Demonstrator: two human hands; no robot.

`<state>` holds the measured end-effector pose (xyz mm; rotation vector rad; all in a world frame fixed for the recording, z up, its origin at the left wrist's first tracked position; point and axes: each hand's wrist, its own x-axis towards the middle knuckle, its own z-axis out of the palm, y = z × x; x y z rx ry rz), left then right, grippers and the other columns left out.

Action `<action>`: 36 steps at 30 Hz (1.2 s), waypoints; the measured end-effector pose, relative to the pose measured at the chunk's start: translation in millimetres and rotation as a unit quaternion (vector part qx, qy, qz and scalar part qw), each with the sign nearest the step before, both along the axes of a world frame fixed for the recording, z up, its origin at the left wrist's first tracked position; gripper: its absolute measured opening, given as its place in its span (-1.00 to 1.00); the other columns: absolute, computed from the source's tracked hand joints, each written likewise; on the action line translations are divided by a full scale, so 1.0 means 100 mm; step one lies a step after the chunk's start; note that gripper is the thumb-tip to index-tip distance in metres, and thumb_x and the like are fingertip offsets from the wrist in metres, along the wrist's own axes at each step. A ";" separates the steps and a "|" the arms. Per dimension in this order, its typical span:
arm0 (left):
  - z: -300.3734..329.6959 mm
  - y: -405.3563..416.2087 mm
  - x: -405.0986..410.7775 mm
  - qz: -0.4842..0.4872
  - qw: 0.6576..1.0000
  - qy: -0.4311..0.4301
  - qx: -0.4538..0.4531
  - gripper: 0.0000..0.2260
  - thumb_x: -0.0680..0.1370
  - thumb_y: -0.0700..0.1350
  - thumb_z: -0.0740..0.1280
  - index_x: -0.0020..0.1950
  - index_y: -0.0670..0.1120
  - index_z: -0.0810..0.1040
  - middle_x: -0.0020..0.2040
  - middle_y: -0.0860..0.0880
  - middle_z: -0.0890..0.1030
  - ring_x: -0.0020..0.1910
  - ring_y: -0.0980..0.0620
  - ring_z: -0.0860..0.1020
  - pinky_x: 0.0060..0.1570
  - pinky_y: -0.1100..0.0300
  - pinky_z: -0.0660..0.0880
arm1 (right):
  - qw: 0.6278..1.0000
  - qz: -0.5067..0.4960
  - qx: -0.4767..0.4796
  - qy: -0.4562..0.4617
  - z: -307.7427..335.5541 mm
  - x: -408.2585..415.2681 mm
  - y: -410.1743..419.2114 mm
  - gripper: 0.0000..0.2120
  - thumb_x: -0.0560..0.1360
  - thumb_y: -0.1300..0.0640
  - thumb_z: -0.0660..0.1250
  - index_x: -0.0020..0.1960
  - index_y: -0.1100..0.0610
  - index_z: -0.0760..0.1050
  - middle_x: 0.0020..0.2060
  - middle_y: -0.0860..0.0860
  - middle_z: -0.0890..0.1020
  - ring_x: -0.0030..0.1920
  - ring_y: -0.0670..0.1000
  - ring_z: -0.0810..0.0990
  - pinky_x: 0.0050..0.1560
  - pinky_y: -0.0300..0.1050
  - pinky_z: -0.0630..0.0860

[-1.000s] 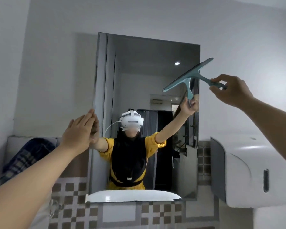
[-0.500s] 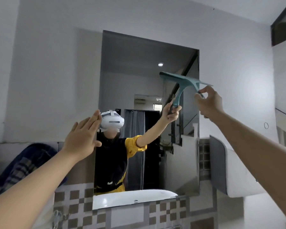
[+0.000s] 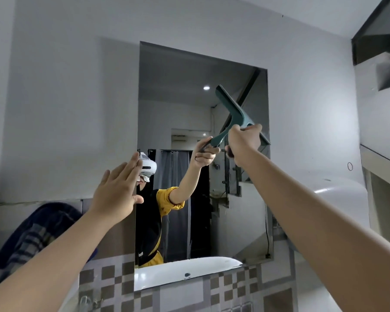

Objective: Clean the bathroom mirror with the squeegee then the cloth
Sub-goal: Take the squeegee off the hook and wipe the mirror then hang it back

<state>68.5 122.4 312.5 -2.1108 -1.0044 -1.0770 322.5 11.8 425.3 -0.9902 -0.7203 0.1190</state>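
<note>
A rectangular mirror (image 3: 178, 104) hangs on the white wall above the sink. My right hand (image 3: 244, 144) grips the handle of a teal squeegee (image 3: 233, 109), whose blade lies tilted against the mirror's upper right part. My left hand (image 3: 117, 190) is raised with straight fingers at the mirror's left edge; whether it touches the glass or wall I cannot tell. The mirror reflects a person in a yellow and black top wearing a white headset. A dark checked cloth (image 3: 32, 233) hangs at the lower left.
A white wall-mounted dispenser (image 3: 338, 190) projects to the right of the mirror, close under my right forearm. Brown and white checked tiles (image 3: 113, 284) run below the mirror. A tap (image 3: 88, 301) shows at the bottom left. A ledge (image 3: 381, 156) sits at the far right.
My right hand has swung the squeegee left and down onto the mirror, the blade turning from nearly level to steeply tilted. My left hand stays raised at the mirror's left edge.
</note>
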 end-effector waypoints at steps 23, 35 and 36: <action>-0.24 -0.08 -0.14 0.054 0.998 0.037 -0.001 -0.39 0.45 0.08 0.36 0.43 -0.10 0.27 0.44 -0.11 0.33 0.46 -0.16 0.18 0.40 -0.23 0.11 | 0.986 0.150 0.001 -0.066 -0.45 -2.05 0.21 -0.75 0.56 0.20 0.17 0.18 0.15 0.16 -0.21 0.09 0.50 -0.29 0.00 0.53 -0.36 -0.17 0.51; -0.47 0.03 -0.23 0.029 0.999 0.023 -0.007 -0.15 0.37 0.23 0.37 0.50 0.12 -0.05 0.52 -0.14 0.13 0.46 -0.18 0.17 0.31 -0.26 0.20 | 0.945 -0.031 -0.009 -0.326 -1.06 -1.38 0.20 -0.80 0.57 0.09 0.23 0.16 0.09 0.33 -0.29 -0.10 0.51 -0.35 0.04 0.59 -0.34 0.02 0.58; -0.47 0.03 -0.23 0.027 0.999 0.021 -0.010 -0.15 0.38 0.24 0.36 0.51 0.13 -0.07 0.52 -0.14 0.11 0.47 -0.17 0.15 0.32 -0.26 0.18 | 0.936 -0.045 -0.013 -0.349 -1.08 -1.29 0.19 -0.78 0.57 0.08 0.24 0.18 0.10 0.34 -0.29 -0.09 0.53 -0.37 0.05 0.59 -0.37 0.02 0.57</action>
